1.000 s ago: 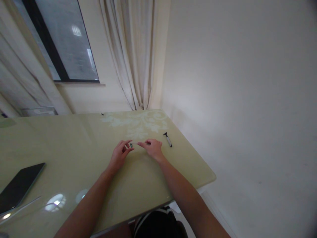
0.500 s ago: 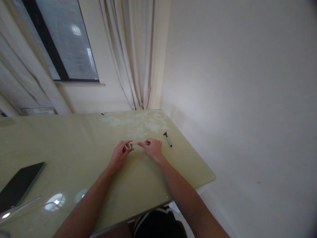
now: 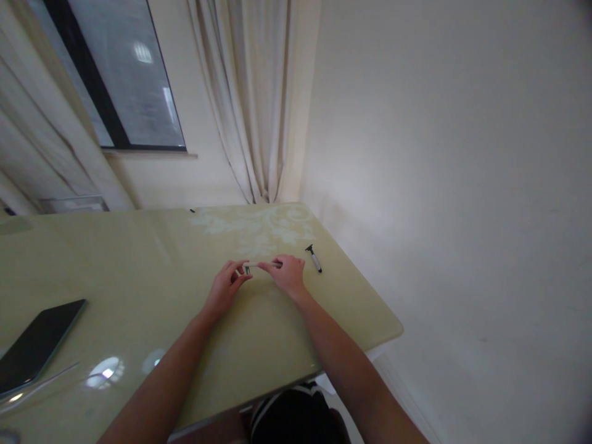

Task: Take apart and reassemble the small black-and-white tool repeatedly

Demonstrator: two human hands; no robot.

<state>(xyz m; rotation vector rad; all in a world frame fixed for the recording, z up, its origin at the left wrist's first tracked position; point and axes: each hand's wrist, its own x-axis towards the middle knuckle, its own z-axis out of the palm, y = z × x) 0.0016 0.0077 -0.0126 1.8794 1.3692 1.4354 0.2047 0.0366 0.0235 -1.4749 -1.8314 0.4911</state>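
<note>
Over the table point(image 3: 259, 333), my right hand point(image 3: 287, 274) pinches a slim, pale-handled thing point(image 3: 253, 265) between thumb and fingers. Its handle lies roughly level and shows a dark part near my right fingers. A small green-and-white head hangs at its left end; the kind is too small to make out. My left hand point(image 3: 226, 285) is curled about that head, with fingertips above and the thumb below. A razor point(image 3: 314, 259) with a black head and grey handle lies on the table just right of my right hand, untouched.
At the left lies a dark tablet point(image 3: 39, 345), with a thin pale cable point(image 3: 46, 383) in front of it. A small black piece point(image 3: 192, 211) sits near the table's far edge. Curtains point(image 3: 259, 123) and a wall point(image 3: 439, 185) border the table.
Both hands keep nearly the same hold on the pale-handled thing. The view has shifted very slightly; the razor and tablet lie as before.
</note>
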